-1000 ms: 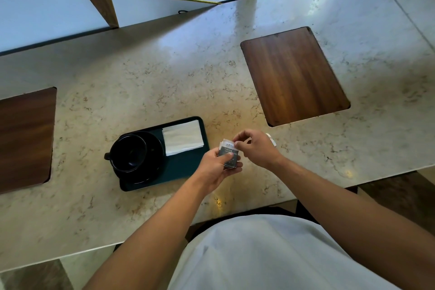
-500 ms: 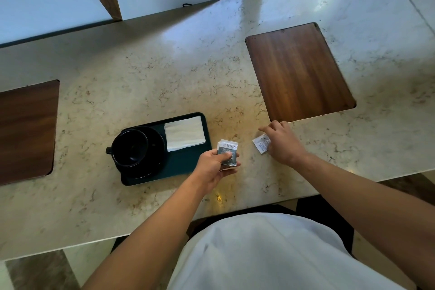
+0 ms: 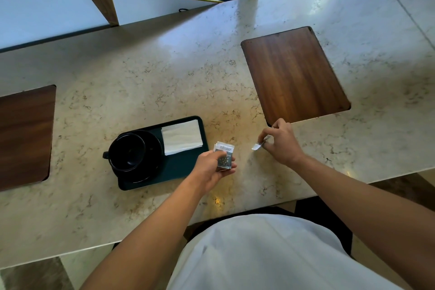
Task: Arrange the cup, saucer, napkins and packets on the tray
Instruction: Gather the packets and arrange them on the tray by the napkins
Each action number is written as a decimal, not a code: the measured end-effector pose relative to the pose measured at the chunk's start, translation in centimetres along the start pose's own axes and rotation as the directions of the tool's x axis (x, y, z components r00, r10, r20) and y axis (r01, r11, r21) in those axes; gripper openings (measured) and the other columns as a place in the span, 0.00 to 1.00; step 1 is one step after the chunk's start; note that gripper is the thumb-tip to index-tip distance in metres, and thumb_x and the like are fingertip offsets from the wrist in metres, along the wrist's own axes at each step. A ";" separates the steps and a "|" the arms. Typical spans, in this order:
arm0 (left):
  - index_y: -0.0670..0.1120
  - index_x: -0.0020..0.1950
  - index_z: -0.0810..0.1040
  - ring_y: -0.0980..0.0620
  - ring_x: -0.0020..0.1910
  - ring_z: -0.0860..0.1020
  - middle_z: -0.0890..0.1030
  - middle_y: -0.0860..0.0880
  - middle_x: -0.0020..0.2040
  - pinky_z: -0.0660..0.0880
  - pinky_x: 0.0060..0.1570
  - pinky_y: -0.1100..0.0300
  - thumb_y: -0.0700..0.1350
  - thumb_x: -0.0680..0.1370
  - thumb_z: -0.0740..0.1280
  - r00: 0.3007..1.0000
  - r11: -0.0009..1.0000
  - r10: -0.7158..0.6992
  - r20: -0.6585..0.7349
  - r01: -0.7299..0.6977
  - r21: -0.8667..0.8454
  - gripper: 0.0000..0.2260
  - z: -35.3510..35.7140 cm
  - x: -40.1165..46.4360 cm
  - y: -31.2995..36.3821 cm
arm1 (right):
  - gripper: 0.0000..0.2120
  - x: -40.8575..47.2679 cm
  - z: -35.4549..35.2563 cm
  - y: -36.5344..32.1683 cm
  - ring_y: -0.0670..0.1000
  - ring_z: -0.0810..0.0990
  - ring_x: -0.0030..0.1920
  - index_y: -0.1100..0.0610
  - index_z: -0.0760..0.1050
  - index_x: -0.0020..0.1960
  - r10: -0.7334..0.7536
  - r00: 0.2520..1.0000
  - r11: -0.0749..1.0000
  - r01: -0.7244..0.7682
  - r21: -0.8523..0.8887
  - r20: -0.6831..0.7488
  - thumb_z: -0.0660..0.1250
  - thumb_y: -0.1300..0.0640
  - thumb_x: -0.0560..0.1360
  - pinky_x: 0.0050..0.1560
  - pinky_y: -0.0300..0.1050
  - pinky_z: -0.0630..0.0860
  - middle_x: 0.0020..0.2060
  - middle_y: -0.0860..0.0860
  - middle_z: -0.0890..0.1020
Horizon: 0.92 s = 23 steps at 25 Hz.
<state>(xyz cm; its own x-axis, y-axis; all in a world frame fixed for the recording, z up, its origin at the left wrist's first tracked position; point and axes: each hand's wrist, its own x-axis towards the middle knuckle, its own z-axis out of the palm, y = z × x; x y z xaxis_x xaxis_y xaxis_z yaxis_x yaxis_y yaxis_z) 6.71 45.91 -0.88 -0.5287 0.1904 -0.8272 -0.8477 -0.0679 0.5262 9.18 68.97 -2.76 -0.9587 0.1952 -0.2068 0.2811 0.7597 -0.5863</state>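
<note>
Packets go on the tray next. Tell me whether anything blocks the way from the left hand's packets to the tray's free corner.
Nothing visible does. The left hand holds the packets just off the tray and its right edge; the bare patch below the napkins is open, with the cup further left.

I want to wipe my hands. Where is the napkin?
The white napkin lies flat on the dark tray, at its far right corner, just right of the black cup.

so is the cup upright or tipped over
Upright. The cup sits on its saucer on the tray with its open mouth facing up, so the dark inside shows.
</note>
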 end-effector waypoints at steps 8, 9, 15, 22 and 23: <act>0.36 0.62 0.75 0.42 0.42 0.85 0.83 0.34 0.51 0.85 0.45 0.47 0.39 0.82 0.64 1.000 1.000 -0.010 0.007 0.010 -0.007 0.10 0.3 0.0 0.4 | 0.11 -0.6 -0.8 -3.2 0.57 0.84 0.48 0.55 0.84 0.43 0.036 0.999 0.875 -0.040 0.483 0.018 0.74 0.70 0.73 0.44 0.41 0.83 0.44 0.47 0.81; 0.36 0.62 0.75 0.41 0.43 0.85 0.83 0.34 0.52 0.85 0.45 0.47 0.38 0.82 0.64 1.000 1.000 -0.011 0.008 0.011 -0.010 0.10 0.3 -0.1 0.5 | 0.09 -0.6 -0.7 -3.6 0.54 0.84 0.49 0.54 0.84 0.44 0.022 1.000 0.879 -0.020 0.477 0.003 0.75 0.68 0.73 0.44 0.40 0.83 0.44 0.47 0.81; 0.37 0.58 0.77 0.38 0.50 0.84 0.82 0.33 0.54 0.83 0.50 0.45 0.35 0.83 0.58 1.000 0.999 0.010 -0.018 -0.011 -0.031 0.09 0.4 0.0 0.7 | 0.06 -0.3 0.7 -6.3 0.47 0.80 0.50 0.55 0.86 0.51 -0.002 0.994 0.926 0.043 0.374 -0.108 0.76 0.57 0.75 0.49 0.39 0.80 0.49 0.50 0.81; 0.38 0.63 0.77 0.40 0.55 0.82 0.82 0.36 0.57 0.80 0.58 0.44 0.34 0.84 0.57 0.997 0.987 0.067 -0.041 -0.072 -0.141 0.13 0.9 -0.4 1.0 | 0.11 -1.4 2.8 -9.6 0.53 0.79 0.41 0.58 0.84 0.59 -0.205 0.971 0.975 0.214 0.065 -0.126 0.71 0.56 0.79 0.41 0.48 0.79 0.44 0.54 0.79; 0.38 0.62 0.78 0.41 0.55 0.82 0.83 0.37 0.56 0.81 0.56 0.46 0.34 0.83 0.57 0.997 0.984 0.066 -0.033 -0.070 -0.163 0.13 0.9 -0.6 1.1 | 0.11 -1.5 3.1 -10.0 0.53 0.78 0.42 0.58 0.84 0.58 -0.219 0.971 0.974 0.224 0.040 -0.098 0.70 0.56 0.79 0.41 0.47 0.77 0.44 0.54 0.79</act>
<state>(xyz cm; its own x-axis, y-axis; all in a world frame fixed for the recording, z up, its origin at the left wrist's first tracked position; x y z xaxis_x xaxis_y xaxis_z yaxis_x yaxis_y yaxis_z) 6.17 46.61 0.39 -0.5844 0.1534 -0.7969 -0.8043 -0.2403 0.5435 7.96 59.18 0.95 -0.9964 0.0842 0.0044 0.0612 0.7586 -0.6487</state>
